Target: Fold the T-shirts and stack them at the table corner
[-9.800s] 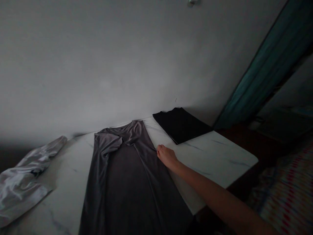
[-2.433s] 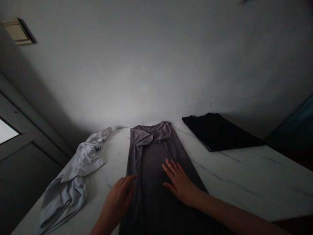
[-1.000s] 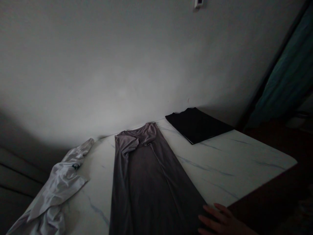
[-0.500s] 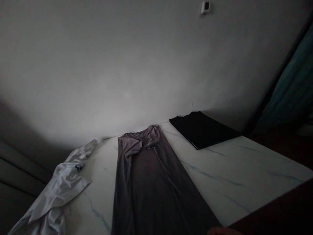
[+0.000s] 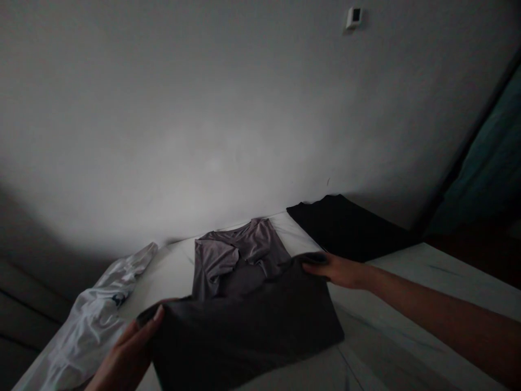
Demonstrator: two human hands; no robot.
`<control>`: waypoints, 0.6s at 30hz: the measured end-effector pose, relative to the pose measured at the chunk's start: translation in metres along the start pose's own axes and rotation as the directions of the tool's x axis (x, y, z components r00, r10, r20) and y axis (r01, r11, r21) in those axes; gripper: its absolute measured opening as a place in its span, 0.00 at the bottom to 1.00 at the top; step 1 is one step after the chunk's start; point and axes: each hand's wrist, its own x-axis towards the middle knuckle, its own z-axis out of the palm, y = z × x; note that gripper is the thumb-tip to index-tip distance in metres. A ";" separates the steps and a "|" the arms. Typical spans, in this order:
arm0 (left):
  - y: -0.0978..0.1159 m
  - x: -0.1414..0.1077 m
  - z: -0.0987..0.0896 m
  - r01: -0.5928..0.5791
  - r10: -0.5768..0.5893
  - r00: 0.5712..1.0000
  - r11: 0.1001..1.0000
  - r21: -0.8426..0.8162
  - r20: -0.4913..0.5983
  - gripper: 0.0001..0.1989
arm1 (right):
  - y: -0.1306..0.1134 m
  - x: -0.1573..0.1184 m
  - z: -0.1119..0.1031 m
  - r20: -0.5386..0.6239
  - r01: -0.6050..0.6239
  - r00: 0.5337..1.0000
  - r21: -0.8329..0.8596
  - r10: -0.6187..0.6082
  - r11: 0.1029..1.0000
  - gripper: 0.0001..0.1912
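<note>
A dark grey short-sleeved shirt [image 5: 244, 326] lies on the marble-patterned table [image 5: 391, 298], its neck end against the wall and its sleeves turned inward. The near end is lifted and partly doubled over toward the neck. My left hand [image 5: 132, 342] is closed on the left corner of that raised edge, thumb on top. At the right corner, my right hand [image 5: 331, 269] pinches the same edge, with its forearm reaching in from the right. Part of the shirt's middle is hidden beneath the lifted cloth.
A black folded garment [image 5: 350, 228] lies flat at the back right by the wall. A crumpled white garment [image 5: 93, 309] lies along the left edge. A small white device [image 5: 354, 18] hangs on the wall, and a teal curtain [image 5: 480, 157] is at far right.
Both hands have come into fuller view, raising the shirt's near edge and carrying it up and away from me over the shirt. The view has shifted slightly.
</note>
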 end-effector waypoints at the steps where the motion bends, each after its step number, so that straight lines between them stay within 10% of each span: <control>1: 0.008 0.022 0.003 0.020 -0.021 0.999 0.998 -0.057 -0.030 0.12 | 0.001 0.020 -0.005 -0.026 0.015 1.000 0.087 -0.013 0.996 0.28; 9: 0.039 0.156 0.044 0.138 -0.174 0.983 0.915 -0.379 -0.063 0.08 | 0.021 0.163 -0.040 -0.091 0.063 0.995 0.254 -0.041 0.965 0.23; 18: 0.016 0.267 0.055 0.193 -0.213 0.977 0.930 -0.314 -0.030 0.07 | 0.053 0.266 -0.062 -0.109 0.105 0.990 0.122 -0.092 0.987 0.24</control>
